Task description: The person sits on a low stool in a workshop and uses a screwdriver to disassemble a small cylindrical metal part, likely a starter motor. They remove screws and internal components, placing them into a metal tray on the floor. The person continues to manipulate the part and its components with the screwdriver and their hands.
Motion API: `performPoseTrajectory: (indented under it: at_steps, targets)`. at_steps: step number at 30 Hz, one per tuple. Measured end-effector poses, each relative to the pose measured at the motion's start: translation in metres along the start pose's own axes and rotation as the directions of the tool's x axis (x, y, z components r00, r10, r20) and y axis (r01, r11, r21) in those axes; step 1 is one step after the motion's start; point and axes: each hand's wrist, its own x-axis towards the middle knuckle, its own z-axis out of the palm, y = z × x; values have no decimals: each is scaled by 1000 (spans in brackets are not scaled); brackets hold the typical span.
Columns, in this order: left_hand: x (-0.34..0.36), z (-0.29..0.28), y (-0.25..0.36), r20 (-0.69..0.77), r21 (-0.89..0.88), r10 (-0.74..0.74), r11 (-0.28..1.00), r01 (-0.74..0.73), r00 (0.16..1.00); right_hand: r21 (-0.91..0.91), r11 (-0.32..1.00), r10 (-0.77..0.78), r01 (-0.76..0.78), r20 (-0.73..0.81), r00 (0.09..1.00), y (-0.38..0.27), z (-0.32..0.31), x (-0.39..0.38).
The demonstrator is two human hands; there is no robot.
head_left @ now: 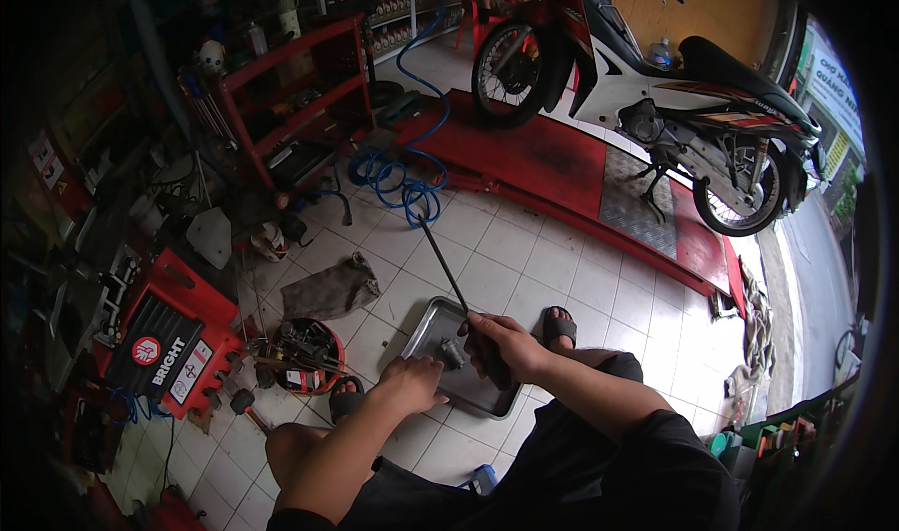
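My right hand (506, 346) is wrapped round a long thin dark rod (443, 261), which slants up and away toward the floor tiles. A thicker dark piece (487, 361) shows below my fingers; whether it belongs to the rod I cannot tell. Over the left side of a grey metal tray (506, 409), my left hand (409, 387) is closed with curled fingers, and what they hold, if anything, is hidden. A small grey metal part (452, 352) lies in the tray between my hands.
Beyond the tray a motorcycle (646, 91) stands on a red lift platform (543, 161). Blue coiled hose (412, 194) and a grey cloth (331, 287) lie on the tiles. To the left are a tool-filled red tub (339, 353), a red machine (178, 334) and a red tool cart (281, 81).
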Motion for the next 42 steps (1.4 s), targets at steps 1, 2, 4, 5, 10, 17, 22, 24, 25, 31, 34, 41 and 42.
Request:
performPoseTrajectory:
  at_steps: [1, 2, 4, 5, 10, 17, 22, 24, 25, 31, 34, 41, 42]
  targets:
    - [1, 1, 0, -3, 1, 2, 1000, -2, 1000, -1, 1000, 2, -2, -4, 1000, -1, 0, -1]
    - [1, 1, -1, -5, 2, 5, 1000, -5, 1000, -3, 1000, 3, -3, -7, 1000, -2, 0, -2]
    - [2, 3, -1, -12, 0, 6, 1000, -6, 1000, -5, 1000, 6, -6, -9, 1000, -1, -1, -1]
    - [2, 4, -1, -16, -3, 5, 1000, -5, 1000, -5, 1000, 7, -7, -10, 1000, 0, -2, 0]
    - [-1, 0, 0, -26, -2, 3, 1000, -3, 1000, -13, 1000, -1, 1, -9, 1000, 0, -1, 0]
    - [-2, -3, 3, -33, 4, -18, 1000, 19, 999, -20, 1000, 11, -12, -33, 999, -1, 0, -2]
    - [-3, -3, 3, -28, 10, -23, 1000, 23, 999, -21, 1000, 7, -8, -14, 1000, -2, 1, -1]
    - [-2, -5, 5, -21, 10, -19, 1000, 19, 1000, -20, 1000, 8, -8, -23, 1000, -2, 0, -2]
    - [-2, -4, 4, -21, 6, -21, 1000, 21, 1000, -17, 1000, 8, -9, -24, 1000, -2, 0, -2]
    - [0, -1, 2, -19, -9, -25, 1000, 25, 1000, -6, 1000, -6, 6, -4, 1000, 0, -2, 1]
    - [1, 2, 1, -20, -5, -14, 1000, 14, 1000, 2, 1000, -7, 7, -1, 1000, 1, -2, 1]
    - [-1, -3, 3, -9, 8, -19, 1000, 20, 1000, -26, 1000, 6, -7, -25, 1000, -1, 0, -1]
    - [-2, -4, 4, -15, 12, -27, 1000, 27, 1000, -26, 1000, 6, -7, -27, 1000, -2, -1, -1]
